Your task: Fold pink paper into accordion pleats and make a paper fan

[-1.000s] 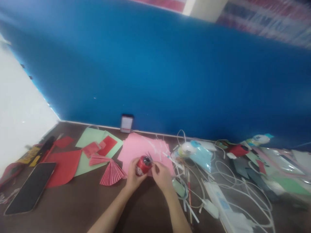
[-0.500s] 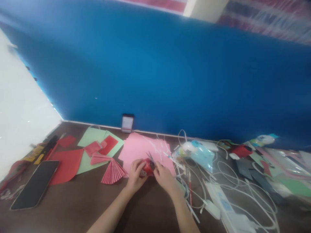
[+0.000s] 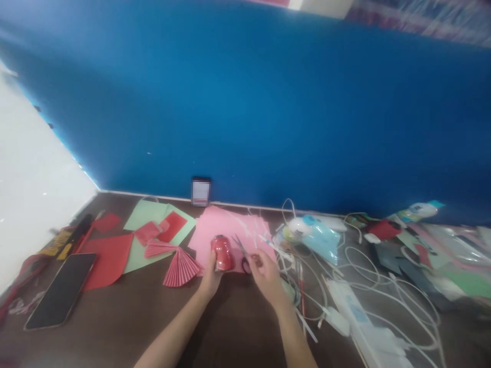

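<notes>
My left hand (image 3: 212, 276) is wrapped round a small red rounded object (image 3: 223, 253) and holds it upright over the pink paper sheet (image 3: 230, 231). My right hand (image 3: 265, 275) is closed on the dark handles of a pair of scissors (image 3: 243, 253), whose blades point up and left, close beside the red object. A pleated pink paper fan (image 3: 181, 267) lies just left of my left hand on the brown table (image 3: 126, 317).
Red and green paper pieces (image 3: 153, 232) lie at left, with a dark phone (image 3: 61, 296) near the table's left edge. White cables and a power strip (image 3: 356, 317) tangle at right, beside plastic bags and a glue bottle (image 3: 418, 210). A blue wall rises behind.
My left hand turned the red object upright and lifted it slightly. My right hand drew back to the right and now grips the scissors' handles.
</notes>
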The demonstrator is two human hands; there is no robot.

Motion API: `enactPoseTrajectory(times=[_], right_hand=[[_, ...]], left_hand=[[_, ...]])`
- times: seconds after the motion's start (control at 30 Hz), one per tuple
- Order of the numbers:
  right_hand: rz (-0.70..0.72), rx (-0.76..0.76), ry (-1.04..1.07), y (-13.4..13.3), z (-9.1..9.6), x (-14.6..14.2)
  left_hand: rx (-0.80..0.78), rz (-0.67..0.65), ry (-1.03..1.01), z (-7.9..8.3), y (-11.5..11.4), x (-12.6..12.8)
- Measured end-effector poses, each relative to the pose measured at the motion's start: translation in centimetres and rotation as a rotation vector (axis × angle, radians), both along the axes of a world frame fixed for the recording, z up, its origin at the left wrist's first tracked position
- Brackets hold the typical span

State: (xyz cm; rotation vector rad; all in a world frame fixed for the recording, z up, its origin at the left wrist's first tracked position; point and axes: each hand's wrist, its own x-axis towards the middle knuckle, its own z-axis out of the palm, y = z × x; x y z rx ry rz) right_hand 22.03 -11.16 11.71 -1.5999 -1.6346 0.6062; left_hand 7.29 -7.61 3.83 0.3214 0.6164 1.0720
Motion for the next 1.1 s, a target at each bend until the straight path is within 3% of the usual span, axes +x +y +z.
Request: enactPoseTrajectory(times=[0.13, 0.27, 0.37, 0.57, 0.73, 0.8, 0.9, 1.0, 1.1], right_hand=[[0.146, 0.091, -0.12, -0.8, -1.6, -1.4], [-0.01, 0.107, -0.062, -0.5, -3.1, -1.5], [-0.101, 0.07, -0.008, -0.1, -2.8, -1.1], [-0.002, -0.02, 0.011, -0.3, -0.5, -1.5], [0.017, 0.205, -0.135, -1.3, 1.0, -2.4], [0.088, 0.237, -0.26, -1.5, 1.4, -2.7], [0.197, 0.038, -0.508, -1.3, 2.0, -3.1], [0.174, -0.233, -0.724, -0.6, 2.6, -3.4], [0.182, -0.274, -0.764, 0.0, 2.9, -3.5]], left_hand=[[-0.082, -0.157, -0.238, 0.3, 0.3, 0.0], [-0.095, -0.346, -0.378, -0.2, 0.0, -0.4], [-0.128, -0.474, -0.47, -0.7, -0.2, -0.9], [-0.078, -0.465, -0.464, -1.4, 0.0, -0.9], [-0.043, -0.444, -0.417, -1.4, 0.3, -0.8], [-0.063, -0.44, -0.448, -1.2, 0.2, -0.8], [-0.091, -0.453, -0.487, -0.9, 0.0, -0.8], [-0.085, -0.486, -0.421, -0.8, -0.3, -0.8], [-0.077, -0.449, -0.367, -0.9, -0.3, -0.7]])
